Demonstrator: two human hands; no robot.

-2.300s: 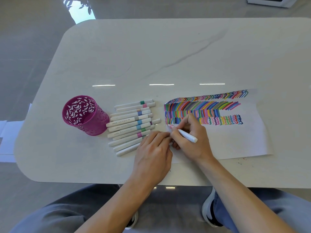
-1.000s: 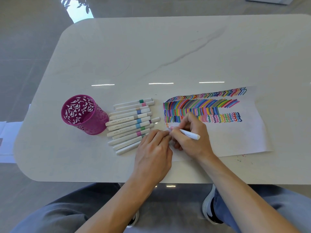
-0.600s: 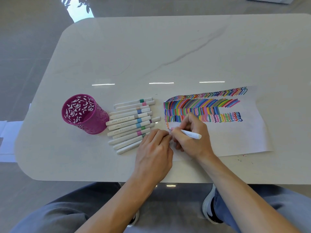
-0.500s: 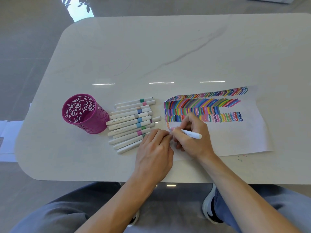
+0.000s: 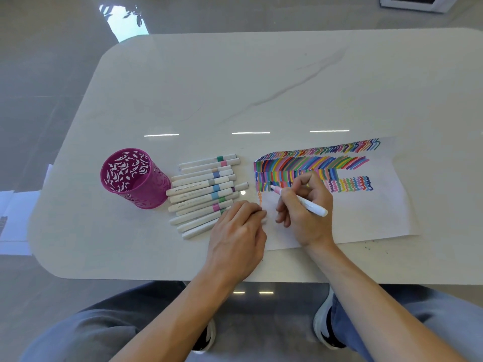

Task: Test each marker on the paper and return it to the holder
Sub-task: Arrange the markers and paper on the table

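Observation:
A white paper sheet with rows of coloured strokes lies on the right of the white table. My right hand grips a white marker; its pink tip touches the paper just under the lowest row of strokes. A short orange squiggle runs down the sheet's left edge. My left hand lies palm down, its fingertips on the paper's left edge. Several capped white markers lie side by side left of the paper. The magenta perforated holder stands upright left of them, with no marker visible inside.
White sheets lie on the grey floor at the left. A white object shows at the top right. My knees and shoes are under the table's near edge.
My right hand has shifted a little up and to the right, taking the marker tip away from the paper's left edge. The orange squiggle now shows there. My left hand stays put.

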